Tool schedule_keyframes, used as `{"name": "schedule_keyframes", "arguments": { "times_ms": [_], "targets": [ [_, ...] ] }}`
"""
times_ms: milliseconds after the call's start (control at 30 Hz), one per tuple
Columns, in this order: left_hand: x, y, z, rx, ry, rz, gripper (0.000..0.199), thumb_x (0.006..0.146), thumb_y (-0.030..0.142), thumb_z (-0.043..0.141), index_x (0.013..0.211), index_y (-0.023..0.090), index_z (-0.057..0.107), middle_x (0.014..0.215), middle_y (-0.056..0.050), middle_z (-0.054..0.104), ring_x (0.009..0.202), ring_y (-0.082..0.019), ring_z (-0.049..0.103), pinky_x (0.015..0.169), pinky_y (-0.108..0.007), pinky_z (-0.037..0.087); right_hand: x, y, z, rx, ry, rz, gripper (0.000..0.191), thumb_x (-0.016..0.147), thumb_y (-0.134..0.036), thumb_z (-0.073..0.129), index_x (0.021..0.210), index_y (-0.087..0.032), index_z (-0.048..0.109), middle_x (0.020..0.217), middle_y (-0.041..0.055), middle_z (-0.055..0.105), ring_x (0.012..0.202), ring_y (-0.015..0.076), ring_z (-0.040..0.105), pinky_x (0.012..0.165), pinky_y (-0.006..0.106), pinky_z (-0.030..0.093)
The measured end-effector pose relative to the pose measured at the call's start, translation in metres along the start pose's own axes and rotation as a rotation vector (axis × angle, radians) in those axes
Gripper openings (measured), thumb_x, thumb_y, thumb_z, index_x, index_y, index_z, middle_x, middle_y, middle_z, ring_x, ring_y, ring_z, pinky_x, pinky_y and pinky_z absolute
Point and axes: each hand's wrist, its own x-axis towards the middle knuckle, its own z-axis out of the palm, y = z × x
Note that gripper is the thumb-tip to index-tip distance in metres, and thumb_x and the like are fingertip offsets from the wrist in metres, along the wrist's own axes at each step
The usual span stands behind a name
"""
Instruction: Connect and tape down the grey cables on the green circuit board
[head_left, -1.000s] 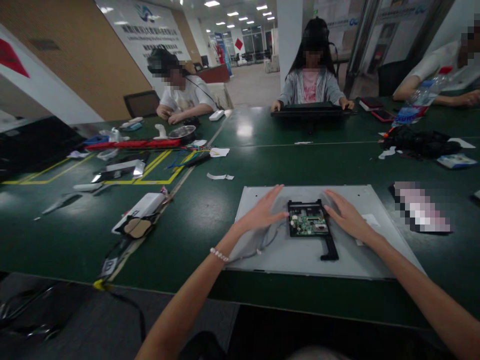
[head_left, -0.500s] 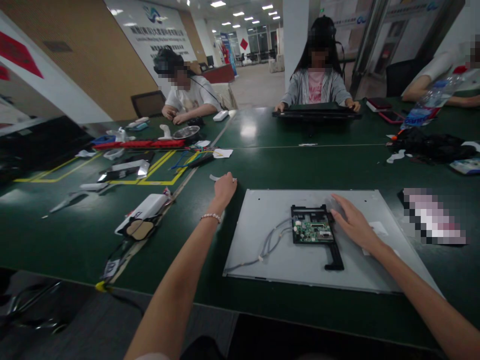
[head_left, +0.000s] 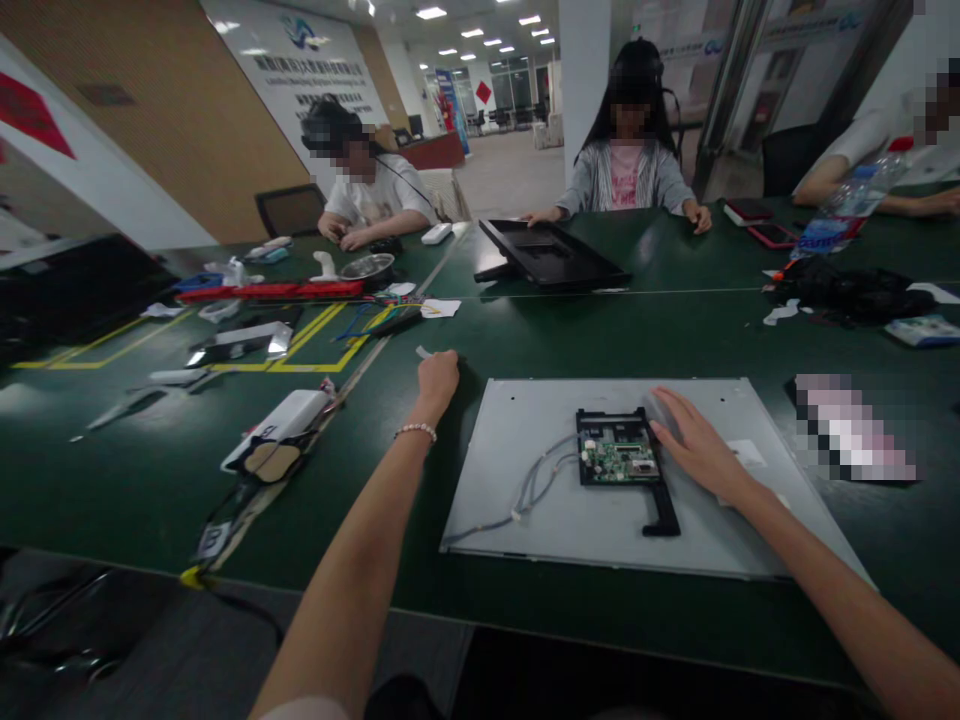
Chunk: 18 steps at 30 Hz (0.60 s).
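A flat grey metal panel [head_left: 540,540] lies on the green table in front of me. On it sits a black bracket [head_left: 664,515] holding a green circuit board [head_left: 619,462], with grey cables [head_left: 534,480] running left. My right hand [head_left: 697,445] rests on the panel beside the bracket, fingers stretched out, thumb near the bracket's right edge. To the left of the panel, my left hand [head_left: 439,385] is closed on the table. A small white strip [head_left: 424,352] shows at its far side; its fingertips are hidden, so whether they hold it is unclear.
A white battery-like pack [head_left: 281,430] with a cable lies left. Beyond are a metal bowl [head_left: 369,268] and wires. Across the table a co-worker's hand touches a black plastic frame [head_left: 559,255]. A phone [head_left: 855,425] and a bottle [head_left: 844,215] are on the right.
The co-worker opposite has tipped and shifted the black frame to the left and let go with one hand. My left hand has drawn slightly left; my right hand stays on the panel.
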Motion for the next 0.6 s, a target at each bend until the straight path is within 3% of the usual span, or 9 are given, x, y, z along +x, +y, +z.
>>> {"name": "schedule_keyframes", "arguments": {
  "times_ms": [200,333,500,600],
  "targets": [
    [-0.006,-0.005,0.001,-0.018,0.045,-0.019,0.041,0.093,0.015,0.031,0.110,0.009,0.068,0.102,-0.022,0.070,0.098,-0.032,0.067,0.081,-0.038,0.051,-0.001,-0.001,-0.001,-0.007,-0.014,0.006,0.053,0.097,-0.042,0.037,0.144,-0.020,0.035,0.146,0.0145,0.042,0.137,0.0264,0.038,0.115,0.047,0.029],
    [-0.027,-0.002,-0.008,-0.051,0.097,0.018,0.041,0.096,0.021,0.031,0.117,0.016,0.067,0.110,-0.015,0.070,0.100,-0.028,0.067,0.083,-0.035,0.050,-0.001,0.001,-0.001,-0.003,-0.013,-0.005,0.053,0.096,-0.042,0.037,0.145,-0.021,0.034,0.145,0.0138,0.042,0.136,0.0265,0.039,0.115,0.048,0.030],
    [-0.080,0.032,-0.030,-0.249,0.243,0.223,0.035,0.097,0.025,0.038,0.117,0.023,0.067,0.115,-0.006,0.070,0.100,-0.021,0.066,0.085,-0.030,0.049,-0.002,0.003,-0.001,-0.010,-0.015,-0.030,0.052,0.096,-0.043,0.038,0.144,-0.022,0.035,0.144,0.0130,0.045,0.134,0.0271,0.041,0.114,0.050,0.031],
    [-0.111,0.063,-0.039,-0.315,0.258,0.439,0.030,0.096,0.025,0.043,0.110,0.022,0.070,0.110,-0.006,0.071,0.097,-0.020,0.067,0.084,-0.029,0.049,-0.003,0.002,-0.002,-0.016,-0.004,-0.038,0.052,0.096,-0.043,0.038,0.144,-0.024,0.035,0.143,0.0124,0.046,0.133,0.0275,0.043,0.113,0.051,0.033]
  ]
}}
